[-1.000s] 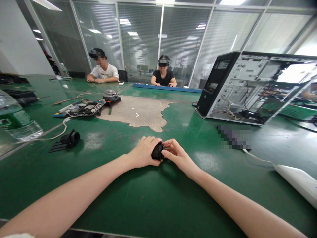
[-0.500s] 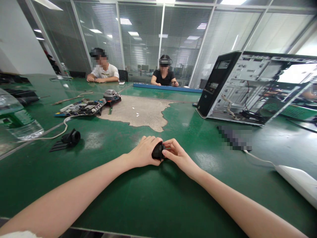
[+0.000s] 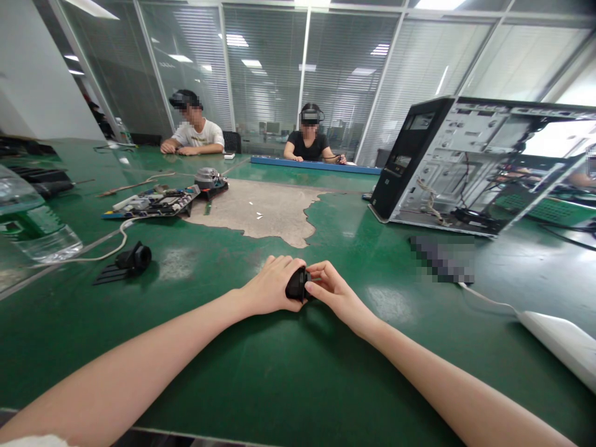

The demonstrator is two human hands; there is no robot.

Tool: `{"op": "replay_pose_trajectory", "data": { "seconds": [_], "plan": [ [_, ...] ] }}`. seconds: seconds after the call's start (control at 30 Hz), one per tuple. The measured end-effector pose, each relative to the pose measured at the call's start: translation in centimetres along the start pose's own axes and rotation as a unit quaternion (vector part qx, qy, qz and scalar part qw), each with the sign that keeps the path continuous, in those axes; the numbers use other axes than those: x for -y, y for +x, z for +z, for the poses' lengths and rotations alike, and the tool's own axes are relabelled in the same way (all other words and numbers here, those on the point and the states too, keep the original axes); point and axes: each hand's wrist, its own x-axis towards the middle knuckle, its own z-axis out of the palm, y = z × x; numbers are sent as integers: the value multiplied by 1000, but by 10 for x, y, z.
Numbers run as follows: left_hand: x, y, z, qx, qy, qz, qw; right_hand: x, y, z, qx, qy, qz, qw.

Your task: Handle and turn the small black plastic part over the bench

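Observation:
A small black part (image 3: pixel 297 284) with a rounded body sits between my hands, just above the green tabletop. From the left, my left hand (image 3: pixel 272 287) wraps its fingers over the top, with the thumb below. My right hand (image 3: pixel 331 287) pinches the part's right end between thumb and fingertips. Much of the part is hidden by the fingers, so I cannot tell its exact kind. To the left lies another black piece (image 3: pixel 135 259) with a round ring end and flat slats.
An open computer case (image 3: pixel 419 161) stands at the right. A circuit board (image 3: pixel 153 202) and a cooler fan (image 3: pixel 211 181) lie left of centre. A water bottle (image 3: pixel 46 239) is at far left; a blurred device (image 3: pixel 437 259) cables to a white power bank (image 3: pixel 556 341). Two people sit opposite.
My hands and the black part stay almost exactly where they were. Across the table, the hand of the person in the black shirt has shifted to the right.

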Motion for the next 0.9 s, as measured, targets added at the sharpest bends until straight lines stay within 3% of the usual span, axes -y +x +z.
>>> {"op": "replay_pose_trajectory", "data": {
  "seconds": [0.23,0.5,0.73,0.9],
  "plan": [
    [1,-1,-1,6,4,0,1000,1,-1,-2,39,14,-10,999],
    [0,0,0,-3,3,3,1000,-5,2,-2,6,10,-14,1000],
    [1,-1,1,3,11,0,1000,0,-1,-2,35,10,-11,999],
    [0,0,0,-3,5,4,1000,-1,-1,0,4,19,-15,1000]
  ]
}}
